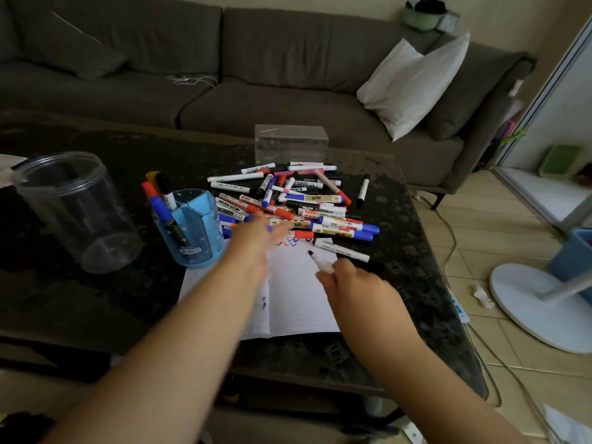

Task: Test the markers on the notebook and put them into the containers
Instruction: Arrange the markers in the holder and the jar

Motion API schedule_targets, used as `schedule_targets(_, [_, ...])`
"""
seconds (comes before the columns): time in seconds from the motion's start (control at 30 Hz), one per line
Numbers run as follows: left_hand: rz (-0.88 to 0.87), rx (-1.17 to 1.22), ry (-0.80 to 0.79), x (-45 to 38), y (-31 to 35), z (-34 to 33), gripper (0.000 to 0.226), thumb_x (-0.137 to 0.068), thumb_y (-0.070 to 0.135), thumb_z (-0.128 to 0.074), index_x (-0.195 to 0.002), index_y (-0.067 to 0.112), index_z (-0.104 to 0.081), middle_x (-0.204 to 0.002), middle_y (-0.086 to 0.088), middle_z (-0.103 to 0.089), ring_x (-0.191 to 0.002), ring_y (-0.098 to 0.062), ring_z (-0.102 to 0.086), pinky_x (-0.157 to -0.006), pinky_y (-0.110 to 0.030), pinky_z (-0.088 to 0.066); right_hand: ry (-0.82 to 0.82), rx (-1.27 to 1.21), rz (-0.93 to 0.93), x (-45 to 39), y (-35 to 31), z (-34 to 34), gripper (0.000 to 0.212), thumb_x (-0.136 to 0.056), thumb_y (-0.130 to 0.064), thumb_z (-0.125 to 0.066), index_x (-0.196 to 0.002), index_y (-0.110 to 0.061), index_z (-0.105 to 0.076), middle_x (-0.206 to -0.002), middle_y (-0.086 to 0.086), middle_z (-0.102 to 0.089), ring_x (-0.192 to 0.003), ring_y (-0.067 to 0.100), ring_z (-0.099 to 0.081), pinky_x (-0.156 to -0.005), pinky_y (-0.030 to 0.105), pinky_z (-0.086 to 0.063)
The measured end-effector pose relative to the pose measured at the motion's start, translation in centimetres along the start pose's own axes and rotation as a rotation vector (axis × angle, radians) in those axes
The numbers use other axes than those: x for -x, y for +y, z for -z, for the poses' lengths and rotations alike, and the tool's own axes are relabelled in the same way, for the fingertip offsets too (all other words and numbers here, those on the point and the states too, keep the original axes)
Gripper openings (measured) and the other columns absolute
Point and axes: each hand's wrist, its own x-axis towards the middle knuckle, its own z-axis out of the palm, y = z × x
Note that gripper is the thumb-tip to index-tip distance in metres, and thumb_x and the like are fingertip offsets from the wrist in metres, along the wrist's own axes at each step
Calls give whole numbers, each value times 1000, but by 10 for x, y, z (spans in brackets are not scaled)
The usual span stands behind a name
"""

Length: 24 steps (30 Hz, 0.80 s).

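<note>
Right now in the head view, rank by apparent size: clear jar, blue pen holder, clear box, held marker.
1. Clear jar, though it sits nearest the camera.
2. Blue pen holder and clear box look alike; the box is farther, so unranked.
3. Held marker, smallest.

My left hand is motion-blurred, so I can't tell its grip. My arm hides part of the notebook. Marker pile labels are too small to read.

clear plastic jar, glossy dark table, white paper notebook
</note>
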Motion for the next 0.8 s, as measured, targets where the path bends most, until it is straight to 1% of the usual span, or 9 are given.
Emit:
schedule_targets(0.07, [47,93,-80,-6,13,16,25,-101,31,-36,-111,16,-52,-98,-5,-71,-118,-19,-56,-112,-39,-24,-111,-282,-205,2,13,-2,34,-99,-42,-37,-91,-15,-54,-71,-1,-56,-57,14,-50,-47,25,-36])
schedule_targets(0.13, [58,20,-208,-5,14,18,28,-101,35,-33,-96,17,-54,-104,-4,-71,-118,-18,-56,-112,-43,-18,-192,-601,-355,-5,22,0,36,-99,-43,-36,-90,-17,-59,-68,0,-58,-55,9,-50,-49,19,-37])
schedule_targets(0.27, [27,-74,-201,-1,-3,20,32,-98,37,-39,-95,17,-64,-114,-3,-62,-105,-18,-55,-97,-39,-40,-312,-1213,-493,-22,16,0,28,-101,-29,-38,-115,-13,-57,-77,3,-59,-61,11,-50,-62,27,-46])
schedule_targets(0.37, [-130,-467,-63,-6,-19,32,26,-94,40,-48,-111,25,-62,-102,5,-59,-92,-11,-53,-88,-32,-44,-380,-1467,-531,-30,13,-3,35,-100,-17,-43,-135,-18,-44,-100,9,-64,-65,15,-56,-64,27,-52])
schedule_targets(0.43, [-251,-620,-51,-10,-32,40,25,-90,32,-58,-114,24,-62,-96,10,-61,-93,-9,-56,-90,-32,-44,-364,-1559,-552,-36,13,-8,36,-98,-11,-46,-130,-27,-48,-106,13,-63,-62,15,-58,-62,27,-55])
schedule_targets(0.53, [-357,-699,-39,-20,-45,49,23,-84,17,-68,-106,18,-65,-99,4,-66,-95,-14,-61,-89,-29,-47,-325,-1733,-643,-49,12,-18,22,-99,-10,-44,-111,-14,-63,-103,19,-65,-63,15,-63,-62,28,-56])
schedule_targets(0.63, [-486,-828,2,-32,-53,52,19,-84,13,-66,-102,19,-62,-100,4,-62,-92,-12,-57,-79,-19,-40,-313,-1915,-699,-64,14,-31,23,-98,-2,-43,-109,-6,-63,-88,18,-72,-69,19,-69,-63,30,-58])
schedule_targets(0.73, [-592,-957,-64,-40,-62,50,15,-90,19,-59,-105,19,-56,-98,4,-59,-87,-11,-55,-72,-16,-39,-340,-1786,-584,-75,13,-49,26,-95,4,-44,-111,-9,-59,-78,8,-69,-67,13,-65,-68,30,-56])
schedule_targets(0.8, [-645,-1035,-110,-46,-72,51,17,-92,24,-55,-108,20,-54,-101,1,-60,-90,-13,-55,-77,-22,-43,-321,-1546,-494,-81,12,-62,11,-97,-13,-49,-103,-13,-58,-70,3,-59,-64,11,-55,-70,28,-51])
